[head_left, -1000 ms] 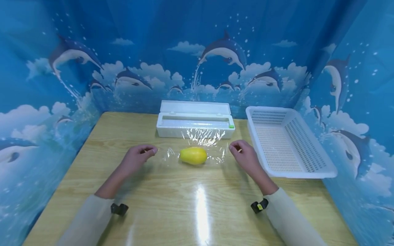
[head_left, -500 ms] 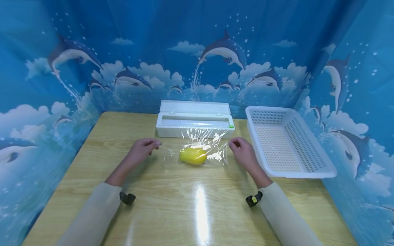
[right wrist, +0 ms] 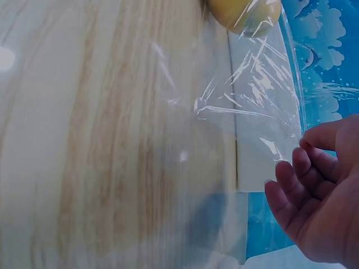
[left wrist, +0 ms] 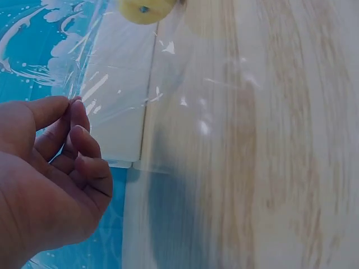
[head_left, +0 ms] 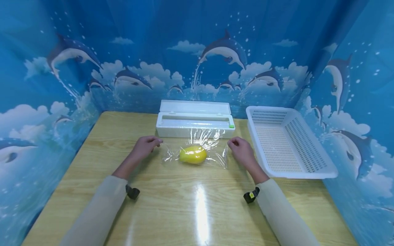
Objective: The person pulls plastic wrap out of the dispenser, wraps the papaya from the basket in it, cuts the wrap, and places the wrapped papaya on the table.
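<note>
A broad stretch of the surface (head_left: 166, 205) lay free in front of the yellow fruit (head_left: 193, 154), wide enough for a hand to pass between the sleeves (head_left: 101, 205), though black wrist devices (head_left: 133, 193) jutted into that lane from both sides. Room also ran out to the left of the left hand (head_left: 144, 147). From above, clear film (head_left: 219, 159) barred the fruit, spread between both hands' fingers (left wrist: 81, 119) and reaching back to the white box (head_left: 172, 132). That box, its lid (head_left: 195, 107) raised, blocked the back, near the dolphin curtain (head_left: 191, 41). Rightward, the white basket (head_left: 303, 175) stood just beside the right hand (head_left: 242, 151), leaving little sideways room.
</note>
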Tool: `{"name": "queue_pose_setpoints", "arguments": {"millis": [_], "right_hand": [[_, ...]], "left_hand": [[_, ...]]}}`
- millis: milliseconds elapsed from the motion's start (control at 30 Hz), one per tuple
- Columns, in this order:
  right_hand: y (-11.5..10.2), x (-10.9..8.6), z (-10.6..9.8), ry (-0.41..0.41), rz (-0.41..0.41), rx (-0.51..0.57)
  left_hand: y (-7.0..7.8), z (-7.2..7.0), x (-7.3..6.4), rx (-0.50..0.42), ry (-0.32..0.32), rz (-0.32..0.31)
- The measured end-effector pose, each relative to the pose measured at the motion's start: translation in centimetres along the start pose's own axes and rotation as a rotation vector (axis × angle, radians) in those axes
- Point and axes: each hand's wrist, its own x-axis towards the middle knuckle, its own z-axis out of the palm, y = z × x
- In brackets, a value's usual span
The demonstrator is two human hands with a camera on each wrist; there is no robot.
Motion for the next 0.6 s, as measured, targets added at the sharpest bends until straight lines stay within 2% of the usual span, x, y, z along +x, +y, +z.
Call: {"name": "queue_pose_setpoints", "arguments": {"millis": [233,467,600], "right_hand": [[1.1,0.5,0.7,-0.012,-0.021,-0.053],[1.8,0.4,1.3,-0.036,-0.010,-0.086],[2.2,0.6,1.7,-0.043,0.000,-0.109]], "left_hand": [[-0.9,0.4,0.6,0.014,-0.006,-0.014],[-1.4,1.1,0.7,0.083,-0.007,0.038],[-1.6,1.4,0.8,0.113,0.004,0.042]]}}
